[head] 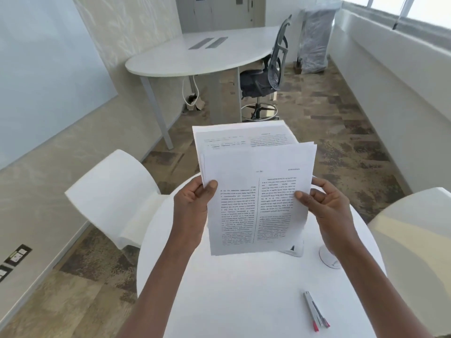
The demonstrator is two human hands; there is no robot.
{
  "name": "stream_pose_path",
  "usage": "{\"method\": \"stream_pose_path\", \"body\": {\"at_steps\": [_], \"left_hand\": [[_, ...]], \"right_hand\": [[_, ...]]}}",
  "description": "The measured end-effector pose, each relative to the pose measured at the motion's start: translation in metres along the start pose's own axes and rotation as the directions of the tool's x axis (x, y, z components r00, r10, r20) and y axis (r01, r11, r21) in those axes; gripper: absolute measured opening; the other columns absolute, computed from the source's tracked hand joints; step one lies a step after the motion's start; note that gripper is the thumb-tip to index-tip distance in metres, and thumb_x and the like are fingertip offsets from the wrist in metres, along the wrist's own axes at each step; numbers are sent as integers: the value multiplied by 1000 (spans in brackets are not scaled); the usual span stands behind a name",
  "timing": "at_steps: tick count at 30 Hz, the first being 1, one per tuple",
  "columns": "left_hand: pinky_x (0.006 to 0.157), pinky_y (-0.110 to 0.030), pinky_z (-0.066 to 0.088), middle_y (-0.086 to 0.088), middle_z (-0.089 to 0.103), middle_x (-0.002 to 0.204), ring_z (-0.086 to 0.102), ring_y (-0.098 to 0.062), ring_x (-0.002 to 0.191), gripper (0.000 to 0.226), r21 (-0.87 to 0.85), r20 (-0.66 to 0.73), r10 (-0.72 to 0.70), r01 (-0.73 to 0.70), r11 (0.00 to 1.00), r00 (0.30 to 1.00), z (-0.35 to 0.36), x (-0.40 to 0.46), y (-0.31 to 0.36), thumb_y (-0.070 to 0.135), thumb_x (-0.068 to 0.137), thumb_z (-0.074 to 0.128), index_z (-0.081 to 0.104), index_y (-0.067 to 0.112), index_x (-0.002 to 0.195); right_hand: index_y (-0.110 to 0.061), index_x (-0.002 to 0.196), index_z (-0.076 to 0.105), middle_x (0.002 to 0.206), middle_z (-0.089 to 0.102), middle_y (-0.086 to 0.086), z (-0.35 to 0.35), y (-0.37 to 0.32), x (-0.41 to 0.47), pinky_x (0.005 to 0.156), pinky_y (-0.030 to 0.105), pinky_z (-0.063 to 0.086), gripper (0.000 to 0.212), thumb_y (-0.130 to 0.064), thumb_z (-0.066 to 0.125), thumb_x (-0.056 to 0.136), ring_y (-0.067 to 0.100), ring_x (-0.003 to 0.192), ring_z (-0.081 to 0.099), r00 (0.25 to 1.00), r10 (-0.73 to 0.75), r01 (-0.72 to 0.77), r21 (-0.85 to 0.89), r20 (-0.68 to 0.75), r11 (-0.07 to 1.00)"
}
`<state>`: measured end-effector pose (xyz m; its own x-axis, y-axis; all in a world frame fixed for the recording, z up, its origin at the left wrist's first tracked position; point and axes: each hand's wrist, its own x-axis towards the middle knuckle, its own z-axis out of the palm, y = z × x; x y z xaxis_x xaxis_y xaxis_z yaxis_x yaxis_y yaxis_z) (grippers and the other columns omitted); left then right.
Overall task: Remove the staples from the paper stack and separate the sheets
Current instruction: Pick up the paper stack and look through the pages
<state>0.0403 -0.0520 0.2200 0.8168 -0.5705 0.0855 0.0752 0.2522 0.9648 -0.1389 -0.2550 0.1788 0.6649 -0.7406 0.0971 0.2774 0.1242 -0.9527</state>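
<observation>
I hold a stack of printed white sheets (256, 191) upright above the round white table (244, 301), the text upside down to me. My left hand (192, 208) grips the stack's left edge, thumb on the front page. Opposite it, my right hand (327, 206) grips the right edge, thumb pressed on the front sheet. The sheets fan apart at the top, the rear ones rising higher than the front ones. No staple is visible. A small white tool (294, 248), partly hidden behind the paper's lower right corner, lies on the table.
Two pens (316, 312) with red and grey ends lie at the table's near right. A white rounded object (328, 258) sits under my right wrist. White chairs (114, 198) stand left and right of the table. A larger desk and an office chair (266, 76) stand beyond.
</observation>
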Motion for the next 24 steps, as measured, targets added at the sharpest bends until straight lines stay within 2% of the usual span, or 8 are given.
{"method": "stream_pose_path", "body": {"at_steps": [6,10,13,16,18,20,22,24], "left_hand": [[70,-25,58,-3,79,98,75,-17,85,16,132,4,66,-66,989,998,-2,2,-7,13,89,70,78,24,97],[68,-21,56,2,80,92,75,-11,81,14,140,15,65,-66,988,998,-1,9,-9,14,86,72,78,26,88],[77,-29,60,-1,79,98,75,-17,89,13,105,22,31,-33,994,999,-5,9,-18,20,80,76,79,22,93],[80,-39,58,-4,79,94,72,-18,83,7,145,-102,-21,36,989,995,-10,5,-45,15,85,75,78,20,88],[76,-43,56,-5,78,84,67,-19,75,8,193,-215,-52,95,977,975,-12,-1,-66,15,87,74,75,14,78],[63,-37,47,-10,70,70,55,-16,63,24,272,-283,-28,108,956,959,-12,-7,-85,17,87,73,64,6,68],[60,-31,38,-19,62,65,46,-15,60,34,330,-315,-7,117,937,949,-16,-14,-100,21,88,73,57,-1,68],[59,-30,36,-17,57,61,42,-16,61,38,342,-347,-12,138,929,938,-24,-19,-114,20,89,72,52,-5,68]], "right_hand": [[-20,124,62,109,77,9,5,-20,15,87,34,60,66,-31,91,66,22,99,72,993,-115,115,-2,-24,993],[-21,102,76,104,78,6,4,-24,21,89,40,59,37,-29,88,68,22,94,70,990,-143,141,-95,-16,985],[-18,104,75,107,78,6,4,-17,21,86,35,60,32,-22,85,74,23,97,73,990,-139,140,-104,13,985],[-16,110,71,104,79,2,2,4,19,80,27,59,32,-5,79,82,19,96,75,995,-85,95,-229,53,969],[-16,109,72,99,80,-1,3,23,18,80,33,61,28,-1,74,85,18,93,76,997,-75,73,-413,11,908],[-21,104,75,95,79,-9,8,41,15,82,37,62,25,-3,72,87,13,89,76,996,-80,55,-509,-26,859],[-33,96,76,86,77,-21,13,56,10,79,34,63,30,-4,72,86,4,84,75,998,-50,28,-510,-28,860],[-37,90,74,87,78,-18,12,76,6,79,39,63,34,-3,72,86,8,84,76,999,7,-26,-495,-40,868]]}}
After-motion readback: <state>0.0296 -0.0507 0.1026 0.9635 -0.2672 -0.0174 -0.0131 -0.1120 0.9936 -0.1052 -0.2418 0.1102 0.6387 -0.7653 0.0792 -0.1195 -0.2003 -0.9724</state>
